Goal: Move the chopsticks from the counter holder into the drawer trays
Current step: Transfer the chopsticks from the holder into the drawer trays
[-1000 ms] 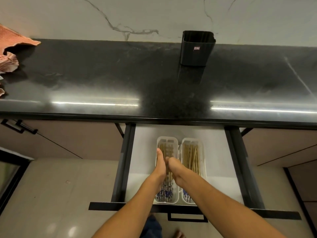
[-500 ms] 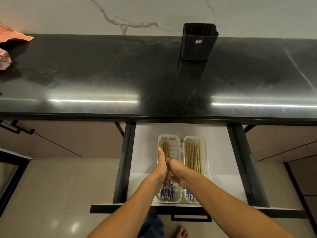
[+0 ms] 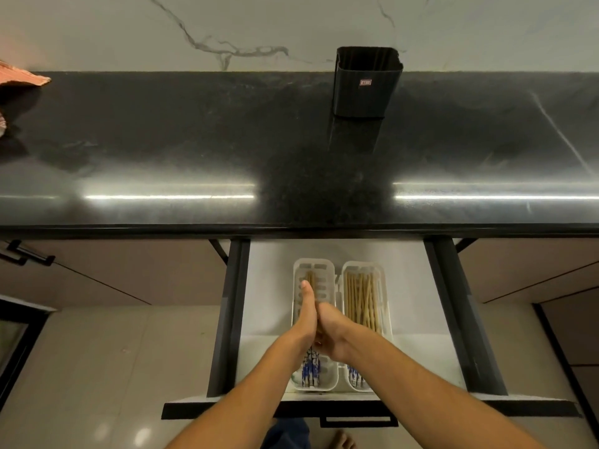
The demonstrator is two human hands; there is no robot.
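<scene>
An open white drawer (image 3: 269, 286) under the counter holds two white trays side by side. Both of my hands are down in the left tray (image 3: 327, 270). My left hand (image 3: 304, 319) lies straight along a bundle of chopsticks (image 3: 310, 372). My right hand (image 3: 332, 337) curls against the bundle's other side, so the bundle is pressed between the two. The bundle's wooden tips and blue-patterned ends show beyond my hands. The right tray (image 3: 385, 286) is full of chopsticks (image 3: 363, 299) lying lengthwise. The black holder (image 3: 368, 82) stands at the back of the counter with nothing sticking out of it.
The black stone countertop (image 3: 194, 140) overhangs the back of the drawer. A pink cloth (image 3: 19, 81) lies at its far left edge. Dark drawer rails (image 3: 231, 312) run along both sides, and the drawer front with its handle (image 3: 358, 421) is close to my legs.
My hands stay pressed on the bundle in the left tray, almost unmoved. The view has tilted slightly, so the counter and holder sit a little differently in frame.
</scene>
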